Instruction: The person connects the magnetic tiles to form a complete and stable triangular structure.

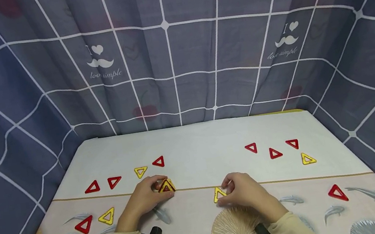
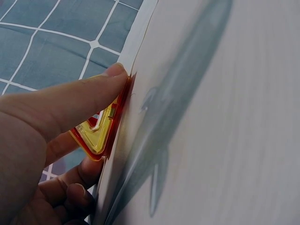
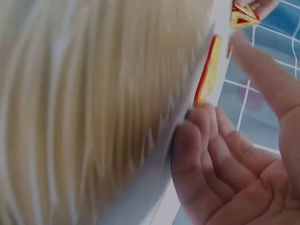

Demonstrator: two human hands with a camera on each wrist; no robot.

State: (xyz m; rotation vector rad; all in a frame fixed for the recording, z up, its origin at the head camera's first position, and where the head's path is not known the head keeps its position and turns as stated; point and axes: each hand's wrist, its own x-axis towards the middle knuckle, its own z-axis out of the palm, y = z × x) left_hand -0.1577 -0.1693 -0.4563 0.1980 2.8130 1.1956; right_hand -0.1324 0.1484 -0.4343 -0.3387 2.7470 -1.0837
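My left hand (image 1: 146, 198) grips a small pyramid of red and yellow triangle tiles (image 1: 166, 186) between thumb and fingers. In the left wrist view, the thumb lies over the near side of that pyramid (image 2: 101, 133), and the fingers partly hide its far side. To the right, my right hand (image 1: 244, 193) is beside a yellow triangle tile (image 1: 219, 194) on the table, thumb and fingers apart around it. Seen from the right wrist, this yellow tile (image 3: 211, 72) has a red layer against it. Whether the right fingertips touch it, I cannot tell.
Red triangle tiles (image 1: 92, 187) and yellow ones (image 1: 140, 172) lie scattered at left. More red tiles (image 1: 275, 153) and a yellow tile (image 1: 308, 158) lie at right. A checked curtain (image 1: 191, 47) surrounds the table (image 1: 206, 142).
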